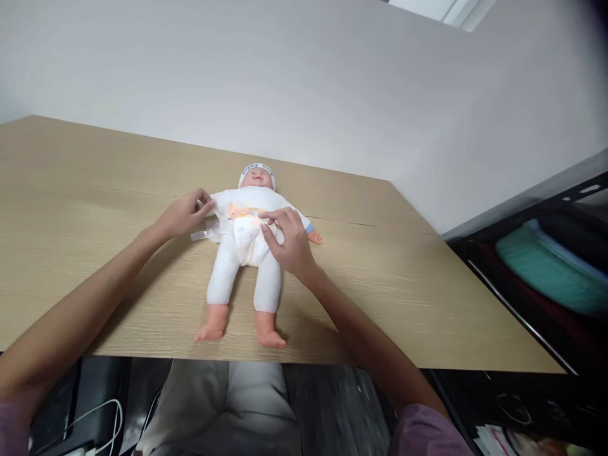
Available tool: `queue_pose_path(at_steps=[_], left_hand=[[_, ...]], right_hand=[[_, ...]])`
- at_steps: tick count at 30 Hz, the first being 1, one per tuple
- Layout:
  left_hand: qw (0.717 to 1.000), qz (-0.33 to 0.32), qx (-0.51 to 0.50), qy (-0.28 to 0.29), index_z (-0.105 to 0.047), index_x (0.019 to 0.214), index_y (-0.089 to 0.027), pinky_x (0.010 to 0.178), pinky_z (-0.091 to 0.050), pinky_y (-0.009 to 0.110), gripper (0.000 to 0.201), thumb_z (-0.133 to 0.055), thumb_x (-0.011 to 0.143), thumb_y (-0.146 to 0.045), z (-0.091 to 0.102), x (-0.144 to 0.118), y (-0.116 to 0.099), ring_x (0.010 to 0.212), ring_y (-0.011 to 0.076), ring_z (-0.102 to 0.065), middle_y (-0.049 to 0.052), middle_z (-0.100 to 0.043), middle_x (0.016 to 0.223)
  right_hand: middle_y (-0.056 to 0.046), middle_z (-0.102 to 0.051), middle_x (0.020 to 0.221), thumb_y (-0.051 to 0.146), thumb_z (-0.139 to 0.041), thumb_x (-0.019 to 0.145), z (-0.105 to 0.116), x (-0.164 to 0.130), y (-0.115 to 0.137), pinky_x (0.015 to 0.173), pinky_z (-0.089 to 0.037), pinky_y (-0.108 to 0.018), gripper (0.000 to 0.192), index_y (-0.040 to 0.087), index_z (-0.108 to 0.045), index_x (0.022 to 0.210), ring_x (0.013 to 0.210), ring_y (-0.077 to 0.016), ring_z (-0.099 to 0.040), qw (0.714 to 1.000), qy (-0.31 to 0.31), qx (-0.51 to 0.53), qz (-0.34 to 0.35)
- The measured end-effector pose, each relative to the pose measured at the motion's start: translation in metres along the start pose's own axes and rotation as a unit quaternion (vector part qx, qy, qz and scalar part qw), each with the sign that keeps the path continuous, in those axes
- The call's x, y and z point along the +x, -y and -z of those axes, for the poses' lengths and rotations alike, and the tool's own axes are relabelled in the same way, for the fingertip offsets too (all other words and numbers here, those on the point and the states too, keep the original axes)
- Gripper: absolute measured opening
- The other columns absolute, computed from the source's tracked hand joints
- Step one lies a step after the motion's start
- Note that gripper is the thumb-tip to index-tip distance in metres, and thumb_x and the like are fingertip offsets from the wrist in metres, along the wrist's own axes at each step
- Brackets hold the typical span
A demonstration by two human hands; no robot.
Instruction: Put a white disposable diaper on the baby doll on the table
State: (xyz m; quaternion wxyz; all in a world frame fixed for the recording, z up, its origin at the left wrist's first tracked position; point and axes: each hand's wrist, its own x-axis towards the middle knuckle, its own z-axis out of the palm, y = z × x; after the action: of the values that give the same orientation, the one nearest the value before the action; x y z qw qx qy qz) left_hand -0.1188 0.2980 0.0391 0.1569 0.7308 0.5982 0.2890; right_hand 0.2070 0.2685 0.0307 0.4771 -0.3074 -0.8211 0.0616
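Note:
A baby doll (268,198) in a white suit and a lettered cap lies on its back, feet toward me. Around its hips is a white diaper (249,239) with an orange printed waistband. On the left side a thin pale side flap with a fastening tab (202,234) sticks out over the table. My left hand (186,214) is beside the doll's arm, just above that flap, its fingers curled together; what they pinch is hidden. My right hand (291,239) rests at the diaper's front, thumb and fingers closed at the waistband.
The doll lies on a light wooden table (118,158) against a pale wall. To the right stands a dark rack (517,316) holding a teal item (551,266). Below the front edge are my legs (228,399), a white cable (116,411) and some papers (498,440).

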Motion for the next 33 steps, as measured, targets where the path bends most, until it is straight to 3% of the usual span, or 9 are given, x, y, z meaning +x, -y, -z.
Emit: queue_pose_path(at_steps=[3,6,9,13,17,20,25,29,33], left_hand=[[0.994,-0.008,0.085,0.071,-0.064,0.099,-0.025,0.081,-0.047,0.04,0.05,-0.052,0.103,-0.074,-0.001,-0.011,0.009,0.086,0.0303,-0.07,0.01,-0.078,0.096],[0.985,-0.009,0.121,0.119,-0.063,0.083,-0.026,0.075,-0.044,0.039,0.048,-0.061,0.095,-0.072,-0.007,-0.015,0.017,0.077,0.0295,-0.066,0.01,-0.075,0.083],[0.985,0.02,0.088,0.145,-0.063,0.069,-0.026,0.066,-0.037,0.036,0.051,-0.071,0.086,-0.073,-0.005,-0.013,0.023,0.066,0.0252,-0.058,0.007,-0.068,0.072],[0.981,0.05,-0.036,0.186,-0.056,0.06,-0.025,0.064,-0.033,0.035,0.059,-0.076,0.084,-0.075,0.015,-0.009,0.023,0.062,0.0197,-0.045,0.003,-0.053,0.064],[0.976,0.061,-0.168,0.128,-0.053,0.062,-0.024,0.065,-0.033,0.035,0.059,-0.074,0.09,-0.072,0.024,0.001,0.004,0.065,0.0184,-0.041,0.002,-0.048,0.066],[0.964,0.056,-0.236,0.113,-0.052,0.062,-0.023,0.067,-0.034,0.036,0.058,-0.075,0.09,-0.068,0.01,0.01,-0.023,0.068,0.0179,-0.041,0.002,-0.047,0.068],[0.957,0.042,-0.255,0.132,-0.065,0.075,-0.023,0.073,-0.04,0.038,0.049,-0.069,0.095,-0.067,-0.02,0.017,-0.064,0.074,0.0204,-0.05,0.004,-0.058,0.078],[0.951,-0.011,-0.298,0.084,-0.065,0.094,-0.024,0.08,-0.049,0.038,0.053,-0.053,0.107,-0.074,-0.032,0.015,-0.065,0.085,0.0232,-0.059,0.006,-0.066,0.095],[0.957,0.003,-0.29,-0.018,-0.055,0.113,-0.026,0.078,-0.047,0.035,0.045,-0.064,0.105,-0.069,-0.046,0.012,-0.047,0.082,0.0198,-0.055,0.001,-0.059,0.094]], right_hand=[[-0.007,-0.07,0.108,0.033,-0.061,0.114,-0.014,0.027,0.01,0.104,-0.056,-0.047,0.021,0.024,-0.072,0.129,0.104,-0.028,-0.067,0.999,0.054,0.001,-0.002],[-0.01,-0.073,0.119,0.034,-0.066,0.111,-0.031,0.054,0.008,0.109,-0.053,-0.047,0.027,0.022,-0.07,0.134,0.113,-0.0299,-0.066,0.992,0.125,-0.011,-0.011],[-0.011,-0.077,0.128,0.039,-0.072,0.108,-0.045,0.07,-0.001,0.116,-0.051,-0.05,0.034,0.021,-0.07,0.136,0.123,-0.033,-0.066,0.98,0.193,-0.03,-0.044],[-0.012,-0.078,0.127,0.044,-0.075,0.104,-0.056,0.073,-0.011,0.119,-0.05,-0.053,0.045,0.019,-0.07,0.141,0.127,-0.0354,-0.066,0.972,0.217,-0.04,-0.077],[-0.013,-0.078,0.125,0.042,-0.077,0.101,-0.059,0.072,-0.014,0.118,-0.051,-0.054,0.052,0.018,-0.069,0.147,0.13,-0.0369,-0.066,0.97,0.223,-0.041,-0.085],[-0.013,-0.079,0.126,0.044,-0.079,0.101,-0.058,0.073,-0.011,0.118,-0.052,-0.055,0.061,0.018,-0.066,0.154,0.13,-0.0373,-0.067,0.97,0.222,-0.034,-0.092],[-0.014,-0.08,0.124,0.039,-0.081,0.102,-0.052,0.076,-0.006,0.112,-0.054,-0.048,0.074,0.008,-0.057,0.165,0.121,-0.0328,-0.069,0.967,0.23,-0.02,-0.107],[-0.009,-0.079,0.115,0.027,-0.069,0.108,-0.052,0.077,-0.01,0.103,-0.056,-0.042,0.07,0.009,-0.048,0.173,0.108,-0.0275,-0.068,0.967,0.225,0.0,-0.118],[-0.004,-0.077,0.11,0.02,-0.053,0.111,-0.054,0.077,-0.018,0.1,-0.055,-0.037,0.07,0.016,-0.039,0.18,0.102,-0.0239,-0.067,0.965,0.217,0.046,-0.14]])
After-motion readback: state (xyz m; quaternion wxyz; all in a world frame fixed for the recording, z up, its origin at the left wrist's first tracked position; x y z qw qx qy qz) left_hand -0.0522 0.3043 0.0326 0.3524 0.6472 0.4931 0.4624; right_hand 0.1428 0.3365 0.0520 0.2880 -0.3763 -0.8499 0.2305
